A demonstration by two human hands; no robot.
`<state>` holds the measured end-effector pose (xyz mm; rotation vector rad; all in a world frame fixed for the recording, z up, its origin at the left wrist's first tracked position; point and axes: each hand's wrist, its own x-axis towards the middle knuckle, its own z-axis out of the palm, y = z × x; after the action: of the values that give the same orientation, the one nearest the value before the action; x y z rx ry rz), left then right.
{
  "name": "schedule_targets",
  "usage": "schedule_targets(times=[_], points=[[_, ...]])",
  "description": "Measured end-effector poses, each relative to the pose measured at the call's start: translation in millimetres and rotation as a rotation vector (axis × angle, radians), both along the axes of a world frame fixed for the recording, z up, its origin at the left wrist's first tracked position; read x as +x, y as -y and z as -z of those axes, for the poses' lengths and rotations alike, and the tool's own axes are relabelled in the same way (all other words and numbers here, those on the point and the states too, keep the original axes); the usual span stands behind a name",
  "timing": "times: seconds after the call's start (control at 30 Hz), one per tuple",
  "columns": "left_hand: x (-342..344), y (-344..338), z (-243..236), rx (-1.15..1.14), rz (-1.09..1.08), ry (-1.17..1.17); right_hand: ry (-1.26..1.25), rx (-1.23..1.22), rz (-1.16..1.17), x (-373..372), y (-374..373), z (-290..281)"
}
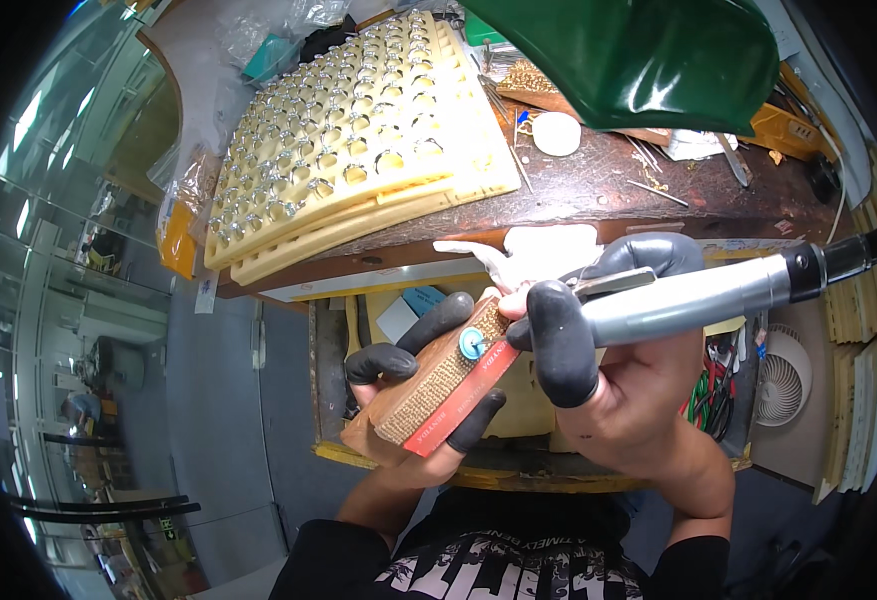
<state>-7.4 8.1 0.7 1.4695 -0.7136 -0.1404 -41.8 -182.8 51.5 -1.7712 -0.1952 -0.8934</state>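
1 head-worn fisheye looks down at the nearby workbench (598, 178).

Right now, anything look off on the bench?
Mildly: the upper cream tray isn't flush with the lower tray, which juts out at the right. Thin metal rod lies loose near the bench's front edge.

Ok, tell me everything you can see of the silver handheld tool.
The silver handheld tool is a smooth, metallic-looking cylinder with a flat lever near its front and a black collar toward its rear. It lies aslant in the right hand, gripped by black-covered fingers, its front pointing toward the wooden block. Whether it's running can't be told.
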Motion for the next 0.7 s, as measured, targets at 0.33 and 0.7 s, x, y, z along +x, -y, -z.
schedule_targets(times=[0.33, 0.7], points=[[-5, 10, 5, -0.402, 0.005, -0.256, -0.066, 0.152, 0.019, -1, -7, -2], [-4, 0, -1, 0.045, -0.044, -0.136, -0.072, 0.094, 0.004, -2, -4, -2]])
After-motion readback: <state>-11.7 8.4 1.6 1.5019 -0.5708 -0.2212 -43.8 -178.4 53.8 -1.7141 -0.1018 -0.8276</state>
